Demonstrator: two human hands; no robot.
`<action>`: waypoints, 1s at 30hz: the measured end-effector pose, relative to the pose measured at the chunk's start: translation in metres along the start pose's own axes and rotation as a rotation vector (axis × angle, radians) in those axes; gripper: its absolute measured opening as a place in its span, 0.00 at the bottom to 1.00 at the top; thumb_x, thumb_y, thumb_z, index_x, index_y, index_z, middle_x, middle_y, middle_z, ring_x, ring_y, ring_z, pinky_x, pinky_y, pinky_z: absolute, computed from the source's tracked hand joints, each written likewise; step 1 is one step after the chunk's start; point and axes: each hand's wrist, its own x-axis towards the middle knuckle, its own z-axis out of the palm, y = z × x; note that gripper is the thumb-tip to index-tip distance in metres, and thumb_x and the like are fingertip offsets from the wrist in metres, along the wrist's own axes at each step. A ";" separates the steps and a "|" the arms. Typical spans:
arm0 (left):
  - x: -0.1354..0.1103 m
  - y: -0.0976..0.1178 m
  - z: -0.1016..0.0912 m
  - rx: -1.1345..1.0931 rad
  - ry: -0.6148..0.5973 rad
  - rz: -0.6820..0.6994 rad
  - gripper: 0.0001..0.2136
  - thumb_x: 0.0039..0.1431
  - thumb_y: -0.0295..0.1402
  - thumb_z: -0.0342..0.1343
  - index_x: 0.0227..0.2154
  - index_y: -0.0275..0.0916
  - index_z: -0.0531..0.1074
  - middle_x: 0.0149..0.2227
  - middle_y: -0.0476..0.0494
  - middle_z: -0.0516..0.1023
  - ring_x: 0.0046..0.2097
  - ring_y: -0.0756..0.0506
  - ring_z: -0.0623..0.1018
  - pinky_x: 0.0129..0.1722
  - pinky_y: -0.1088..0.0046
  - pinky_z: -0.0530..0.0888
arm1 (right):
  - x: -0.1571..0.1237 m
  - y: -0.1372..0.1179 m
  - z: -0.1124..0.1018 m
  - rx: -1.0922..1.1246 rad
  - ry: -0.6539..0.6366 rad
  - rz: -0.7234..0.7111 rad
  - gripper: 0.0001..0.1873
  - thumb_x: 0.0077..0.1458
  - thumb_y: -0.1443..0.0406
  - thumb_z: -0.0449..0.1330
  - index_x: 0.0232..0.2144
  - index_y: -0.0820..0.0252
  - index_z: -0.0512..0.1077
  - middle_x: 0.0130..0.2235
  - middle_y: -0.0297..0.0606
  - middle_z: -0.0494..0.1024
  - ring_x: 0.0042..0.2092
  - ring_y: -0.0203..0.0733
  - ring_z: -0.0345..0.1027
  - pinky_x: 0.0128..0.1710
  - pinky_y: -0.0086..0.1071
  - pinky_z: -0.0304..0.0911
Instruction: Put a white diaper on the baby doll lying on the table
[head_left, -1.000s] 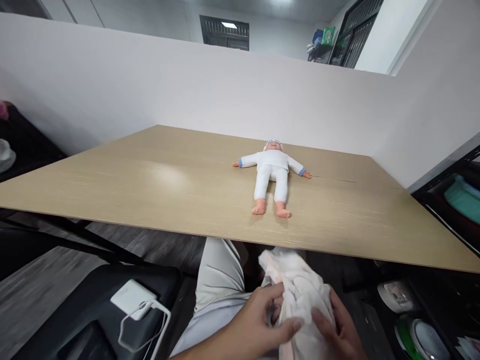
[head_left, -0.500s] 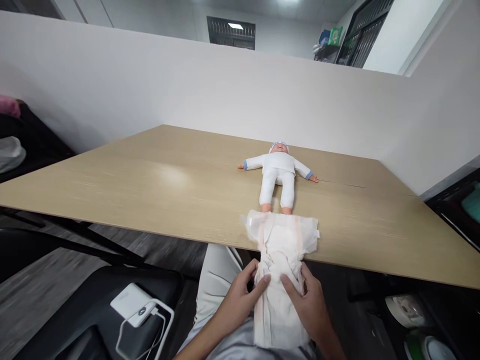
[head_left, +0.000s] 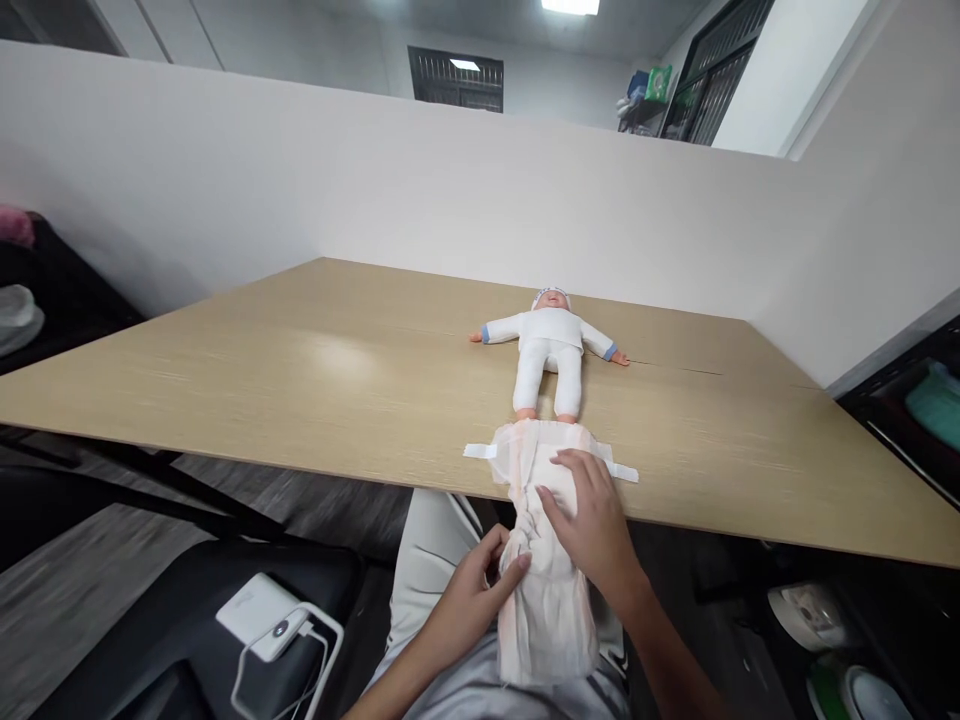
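An unfolded white diaper (head_left: 551,600) stretches from the table's front edge down over my lap. Both of its side tabs stick out on the tabletop. My left hand (head_left: 476,590) grips the diaper's left edge near the middle, thumb on top. On the diaper's upper right part rests my right hand (head_left: 596,515), fingers spread and lying on the padding. Just beyond the diaper's far end, a baby doll (head_left: 551,345) in white clothes with blue cuffs lies on its back, arms out and feet toward me.
The wooden table (head_left: 337,400) runs up to a white partition wall (head_left: 375,180). At lower left, a black chair (head_left: 300,560) holds a white power bank (head_left: 259,612) with a cable. Round containers (head_left: 810,615) stand low at the right.
My right hand has let go of the diaper's right edge and moved up onto its upper part. The side tabs now extend outward. My left hand stays at the left edge.
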 end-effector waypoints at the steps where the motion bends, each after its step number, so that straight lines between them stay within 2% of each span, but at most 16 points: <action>1: -0.001 0.000 -0.002 0.060 0.000 0.002 0.21 0.71 0.56 0.55 0.37 0.41 0.67 0.35 0.50 0.69 0.38 0.45 0.69 0.41 0.71 0.67 | 0.006 0.001 0.007 -0.025 -0.044 -0.018 0.19 0.71 0.58 0.60 0.60 0.56 0.70 0.61 0.48 0.77 0.65 0.53 0.68 0.66 0.50 0.66; 5: -0.008 0.003 -0.020 0.437 -0.014 0.051 0.19 0.74 0.53 0.50 0.38 0.42 0.71 0.37 0.47 0.77 0.41 0.42 0.75 0.45 0.65 0.67 | 0.009 0.008 0.033 -0.138 -0.204 -0.058 0.33 0.71 0.55 0.59 0.72 0.62 0.63 0.74 0.52 0.64 0.75 0.57 0.56 0.74 0.54 0.58; 8: -0.008 0.018 -0.040 0.682 0.006 0.112 0.17 0.75 0.50 0.51 0.42 0.43 0.75 0.40 0.46 0.82 0.43 0.40 0.78 0.51 0.60 0.65 | -0.002 0.008 0.043 -0.183 -0.267 -0.084 0.35 0.73 0.54 0.56 0.76 0.59 0.58 0.77 0.49 0.57 0.78 0.56 0.51 0.76 0.56 0.54; 11: 0.007 0.041 -0.061 0.796 0.115 0.235 0.15 0.76 0.47 0.50 0.44 0.43 0.75 0.40 0.46 0.82 0.42 0.41 0.79 0.51 0.60 0.65 | -0.009 0.003 0.043 -0.191 -0.274 -0.090 0.35 0.74 0.52 0.55 0.76 0.55 0.58 0.78 0.47 0.56 0.78 0.55 0.50 0.76 0.57 0.52; 13: 0.033 0.056 -0.074 0.841 0.175 0.355 0.12 0.76 0.43 0.50 0.45 0.42 0.74 0.41 0.44 0.82 0.44 0.40 0.79 0.51 0.60 0.67 | -0.008 -0.001 0.040 -0.180 -0.287 -0.085 0.33 0.75 0.52 0.54 0.76 0.55 0.60 0.77 0.46 0.58 0.78 0.55 0.51 0.76 0.58 0.52; 16: 0.090 0.074 -0.089 0.940 0.190 0.505 0.10 0.72 0.31 0.51 0.51 0.41 0.74 0.51 0.38 0.81 0.54 0.37 0.77 0.55 0.58 0.68 | -0.005 -0.004 0.036 -0.160 -0.311 -0.068 0.31 0.75 0.54 0.53 0.75 0.55 0.62 0.77 0.46 0.60 0.78 0.55 0.52 0.76 0.59 0.51; 19: 0.149 0.085 -0.097 1.090 0.178 0.559 0.25 0.63 0.22 0.53 0.63 0.38 0.70 0.65 0.32 0.73 0.65 0.32 0.71 0.61 0.54 0.68 | -0.002 -0.002 0.031 -0.139 -0.322 -0.066 0.32 0.74 0.54 0.56 0.75 0.52 0.61 0.77 0.44 0.60 0.77 0.56 0.52 0.76 0.60 0.52; 22: 0.189 0.093 -0.095 1.258 0.069 0.628 0.39 0.56 0.15 0.53 0.72 0.43 0.63 0.75 0.34 0.63 0.70 0.32 0.66 0.68 0.50 0.63 | 0.002 0.002 0.025 -0.125 -0.346 -0.073 0.36 0.70 0.51 0.61 0.75 0.48 0.60 0.76 0.43 0.60 0.76 0.57 0.53 0.74 0.58 0.55; 25: 0.209 0.096 -0.086 1.397 -0.151 0.788 0.50 0.52 0.13 0.56 0.77 0.51 0.54 0.80 0.39 0.50 0.78 0.31 0.57 0.73 0.50 0.56 | 0.005 0.006 0.020 -0.118 -0.375 -0.086 0.38 0.69 0.49 0.62 0.75 0.45 0.61 0.76 0.41 0.61 0.76 0.56 0.54 0.74 0.56 0.57; 27: 0.216 0.095 -0.081 1.419 -0.292 0.904 0.52 0.52 0.15 0.61 0.77 0.55 0.52 0.81 0.41 0.46 0.80 0.32 0.52 0.74 0.52 0.55 | 0.006 0.008 0.019 -0.114 -0.385 -0.098 0.38 0.69 0.48 0.62 0.76 0.45 0.59 0.77 0.40 0.60 0.76 0.56 0.53 0.74 0.56 0.56; 30: 0.227 0.093 -0.081 1.365 -0.417 1.031 0.47 0.54 0.17 0.64 0.74 0.59 0.59 0.80 0.45 0.52 0.80 0.34 0.54 0.75 0.55 0.56 | 0.005 0.011 0.020 -0.107 -0.397 -0.104 0.41 0.69 0.48 0.62 0.78 0.45 0.55 0.78 0.39 0.57 0.77 0.57 0.51 0.76 0.57 0.54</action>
